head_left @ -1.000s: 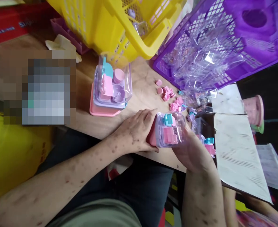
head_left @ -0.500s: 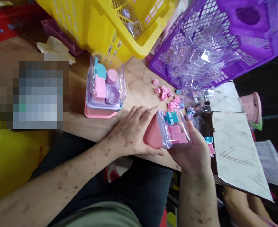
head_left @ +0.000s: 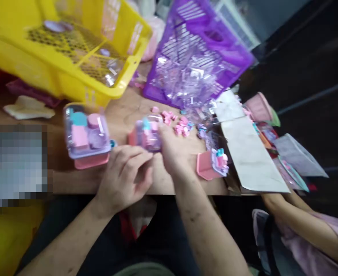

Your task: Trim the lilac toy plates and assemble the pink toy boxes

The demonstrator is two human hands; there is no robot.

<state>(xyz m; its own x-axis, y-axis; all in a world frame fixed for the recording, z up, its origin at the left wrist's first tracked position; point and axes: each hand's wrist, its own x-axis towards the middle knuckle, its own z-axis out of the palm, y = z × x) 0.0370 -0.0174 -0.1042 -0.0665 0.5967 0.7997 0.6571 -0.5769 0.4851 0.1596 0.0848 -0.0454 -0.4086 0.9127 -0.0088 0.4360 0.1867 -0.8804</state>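
My right hand (head_left: 174, 153) is blurred and grips the lid end of a small toy box (head_left: 147, 134), a pink base with a clear lid over teal, pink and purple pieces. The box lies on its side at table level. Just in front of it, my left hand (head_left: 125, 174) is loosely curled, thumb apart from the fingers, with nothing visible in it. A similar lidded toy box (head_left: 87, 138) stands upright to the left. To the right, a third box (head_left: 210, 165) lies on its side, its pieces showing without a clear lid.
Loose pink pieces (head_left: 182, 126) lie beyond my hands. A yellow basket (head_left: 100, 90) and a purple basket (head_left: 232, 50) holding clear plastic parts stand behind. White cardboard (head_left: 255, 157) covers the table's right side. Another person's arm (head_left: 303, 222) reaches in at the lower right.
My right hand has carried the box away from me and leftward on the table. My left hand has let go of it. The view has swung to the right.
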